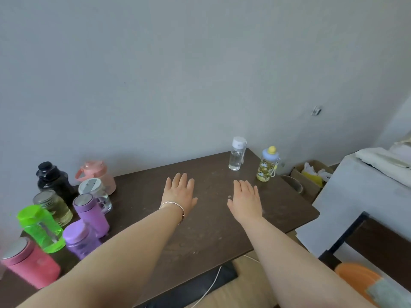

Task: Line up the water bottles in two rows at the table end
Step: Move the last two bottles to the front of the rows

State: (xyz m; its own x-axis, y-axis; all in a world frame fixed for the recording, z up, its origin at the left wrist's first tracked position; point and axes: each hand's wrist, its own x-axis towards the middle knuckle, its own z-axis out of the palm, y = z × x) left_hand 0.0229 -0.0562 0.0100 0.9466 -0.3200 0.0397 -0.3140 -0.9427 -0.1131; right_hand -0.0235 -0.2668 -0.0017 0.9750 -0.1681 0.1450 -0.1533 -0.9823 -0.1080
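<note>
My left hand (pixel 179 194) and my right hand (pixel 246 200) lie flat, palms down and fingers apart, on the middle of the dark brown table (pixel 213 221), holding nothing. At the far right table end stand a clear bottle with a white cap (pixel 236 154) and a cartoon-print bottle with a blue-and-yellow lid (pixel 267 164). Several bottles cluster at the left: a black one (pixel 52 179), a pale pink one (pixel 97 174), a clear jar with a grey lid (pixel 94 193), a yellowish one (pixel 54 206), two purple ones (pixel 90 213) (pixel 80 238), a neon green one (pixel 40 227) and a pink one (pixel 29 263).
A grey wall runs behind the table. A cardboard box (pixel 311 176) with bags sits on the floor beyond the right table end, beside a white cabinet (pixel 364 196). An orange object (pixel 355 278) is at the lower right. A white cable (pixel 213 283) hangs below the front edge.
</note>
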